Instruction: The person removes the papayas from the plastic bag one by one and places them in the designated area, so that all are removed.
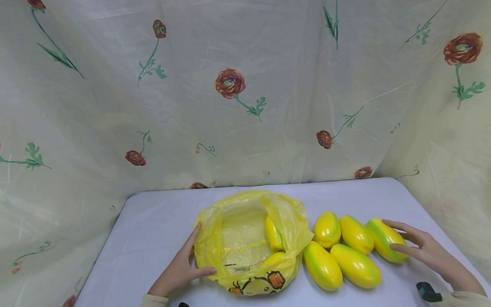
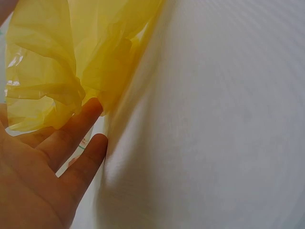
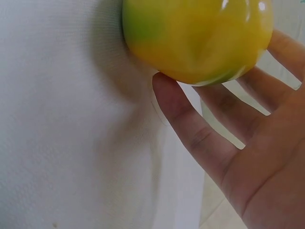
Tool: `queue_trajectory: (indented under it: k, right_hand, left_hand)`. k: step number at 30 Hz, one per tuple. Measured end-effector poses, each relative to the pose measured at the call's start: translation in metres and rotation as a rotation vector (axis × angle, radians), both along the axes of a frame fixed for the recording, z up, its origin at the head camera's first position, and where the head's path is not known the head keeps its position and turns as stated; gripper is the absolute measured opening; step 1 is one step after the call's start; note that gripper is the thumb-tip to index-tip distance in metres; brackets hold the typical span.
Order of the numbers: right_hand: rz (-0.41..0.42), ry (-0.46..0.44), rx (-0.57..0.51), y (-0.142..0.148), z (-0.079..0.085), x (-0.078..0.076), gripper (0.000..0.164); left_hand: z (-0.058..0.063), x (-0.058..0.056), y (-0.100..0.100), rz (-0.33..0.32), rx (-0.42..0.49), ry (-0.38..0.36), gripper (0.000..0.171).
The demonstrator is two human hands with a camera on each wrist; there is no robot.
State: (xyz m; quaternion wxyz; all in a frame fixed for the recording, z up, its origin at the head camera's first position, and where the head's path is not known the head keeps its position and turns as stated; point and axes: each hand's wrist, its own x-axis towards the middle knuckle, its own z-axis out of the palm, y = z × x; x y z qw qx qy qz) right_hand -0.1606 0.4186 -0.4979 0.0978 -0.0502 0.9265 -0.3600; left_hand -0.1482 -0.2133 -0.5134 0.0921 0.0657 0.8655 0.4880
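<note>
On the white-covered table stands a thin yellow plastic bag (image 1: 209, 243), its mouth wide and facing me. Inside, toward its right side, two glossy yellow mangoes (image 1: 273, 234) are partly hidden by the plastic. My left hand (image 1: 179, 267) rests against the bag's left side, thumb near the front rim and fingers spread and fairly straight along the outside. In the left wrist view, fingertips touch the crumpled bag (image 2: 43, 62). At the right, my right hand (image 1: 426, 245) grips the outermost yellow-green mango (image 1: 383, 239), fingers at its far end and thumb on the near side.
Several more mangoes (image 1: 356, 265) lie in two rows between the bag and my right hand, the nearest close beside the bag. A flower-printed curtain (image 1: 268, 140) hangs behind the table (image 1: 153, 217) and along both sides.
</note>
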Motion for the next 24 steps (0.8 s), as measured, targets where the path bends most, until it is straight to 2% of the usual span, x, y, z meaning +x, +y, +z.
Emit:
queue_trajectory:
  k: [9,17,24]
  right_hand:
    - [-0.007,-0.027,0.026,-0.0032,0.0015,0.0002,0.067]
    - [-0.018,0.003,0.010,-0.0038,0.0001,0.0018,0.065]
    - [-0.048,-0.025,0.033,-0.0034,0.0006,-0.0008,0.069]
  left_hand:
    - [-0.0011,0.0004,0.0000,-0.005,0.000,0.012,0.130]
    - [-0.0001,0.0004,0.0005,-0.004,-0.002,0.012,0.131]
    - [-0.0012,-0.0001,-0.0003,-0.007,0.011,0.005,0.130]
